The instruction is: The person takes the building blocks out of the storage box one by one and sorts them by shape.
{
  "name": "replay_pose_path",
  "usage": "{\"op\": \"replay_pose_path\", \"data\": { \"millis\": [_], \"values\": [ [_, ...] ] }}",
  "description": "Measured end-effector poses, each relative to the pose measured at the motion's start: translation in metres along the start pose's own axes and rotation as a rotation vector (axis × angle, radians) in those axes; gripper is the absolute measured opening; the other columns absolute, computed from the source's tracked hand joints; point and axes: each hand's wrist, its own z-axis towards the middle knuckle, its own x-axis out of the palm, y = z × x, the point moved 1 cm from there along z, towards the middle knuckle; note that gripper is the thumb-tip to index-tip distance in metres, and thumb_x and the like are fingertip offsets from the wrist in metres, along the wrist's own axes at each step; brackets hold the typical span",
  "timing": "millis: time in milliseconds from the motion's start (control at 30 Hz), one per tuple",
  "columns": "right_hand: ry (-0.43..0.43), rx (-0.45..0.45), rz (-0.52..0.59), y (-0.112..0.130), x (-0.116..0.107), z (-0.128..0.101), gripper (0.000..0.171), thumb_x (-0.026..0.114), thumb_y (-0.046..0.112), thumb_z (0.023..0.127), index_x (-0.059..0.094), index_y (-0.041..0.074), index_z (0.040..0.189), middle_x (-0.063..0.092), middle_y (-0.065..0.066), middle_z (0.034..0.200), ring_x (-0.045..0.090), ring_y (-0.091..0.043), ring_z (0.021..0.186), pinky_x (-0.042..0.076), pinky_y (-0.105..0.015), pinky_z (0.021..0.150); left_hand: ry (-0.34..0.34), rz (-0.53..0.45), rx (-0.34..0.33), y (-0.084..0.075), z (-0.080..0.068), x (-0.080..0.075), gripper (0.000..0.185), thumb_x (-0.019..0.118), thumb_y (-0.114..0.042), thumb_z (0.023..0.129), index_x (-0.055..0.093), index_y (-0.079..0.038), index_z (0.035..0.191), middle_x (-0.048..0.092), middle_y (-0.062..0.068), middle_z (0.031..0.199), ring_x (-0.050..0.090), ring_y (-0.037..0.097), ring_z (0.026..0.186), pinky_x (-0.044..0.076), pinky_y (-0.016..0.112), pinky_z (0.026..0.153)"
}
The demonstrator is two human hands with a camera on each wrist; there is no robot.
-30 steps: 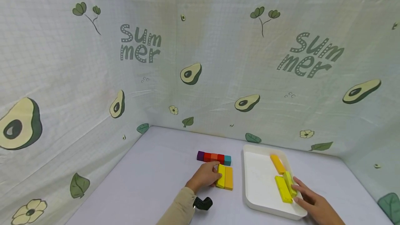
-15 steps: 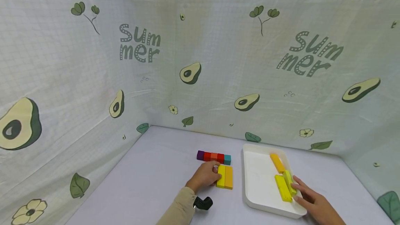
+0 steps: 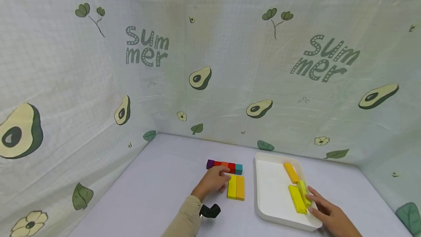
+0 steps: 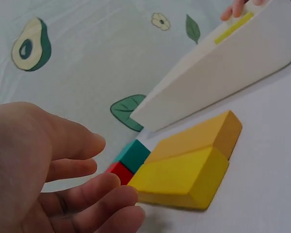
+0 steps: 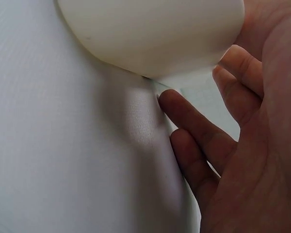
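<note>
My left hand (image 3: 213, 181) hovers with relaxed fingers and holds nothing, just left of a yellow block (image 3: 231, 187) and an orange block (image 3: 241, 188) lying side by side. In the left wrist view the left hand (image 4: 63, 194) is close to the yellow block (image 4: 184, 177) without touching it. A row of coloured cubes (image 3: 227, 165) lies just behind. My right hand (image 3: 325, 213) rests at the right rim of a white tray (image 3: 269, 182), fingers against a yellow-green block (image 3: 303, 191) standing on edge. A yellow block (image 3: 297, 199) and an orange block (image 3: 291, 172) also lie in the tray.
Avocado-print cloth walls (image 3: 210, 65) close in the pale table (image 3: 164, 178) at the back and on both sides. A black wrist camera (image 3: 209, 211) sits below my left sleeve. In the right wrist view my straight fingers (image 5: 199, 131) lie outside the tray wall (image 5: 155, 34).
My left hand has come off the yellow block and drawn slightly left and back toward the cubes. The right hand has stayed at the tray's rim.
</note>
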Motion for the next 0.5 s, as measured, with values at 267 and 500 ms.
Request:
{"op": "replay_pose_path", "data": {
  "millis": [267, 500],
  "values": [
    [0.007, 0.031, 0.024, -0.002, 0.000, 0.001, 0.076, 0.063, 0.058, 0.092, 0.053, 0.005, 0.144, 0.022, -0.017, 0.161, 0.027, -0.049, 0.142, 0.046, -0.051, 0.101, 0.029, -0.047, 0.078, -0.036, 0.006, 0.020, 0.029, 0.069, -0.026, 0.096, 0.068, -0.015, 0.123, 0.061, -0.003, 0.086, 0.064, 0.018, 0.071, 0.053, 0.028, 0.063],
    [0.017, 0.048, 0.044, -0.001, 0.000, 0.002, 0.078, 0.063, 0.060, 0.091, 0.051, 0.006, 0.146, 0.020, -0.015, 0.162, 0.026, -0.050, 0.142, 0.047, -0.052, 0.100, 0.110, 0.007, 0.070, -0.072, 0.008, 0.041, 0.026, 0.070, -0.030, 0.095, 0.070, -0.023, 0.120, 0.062, -0.005, 0.085, 0.066, 0.021, 0.076, 0.054, 0.029, 0.066]
  ]
}}
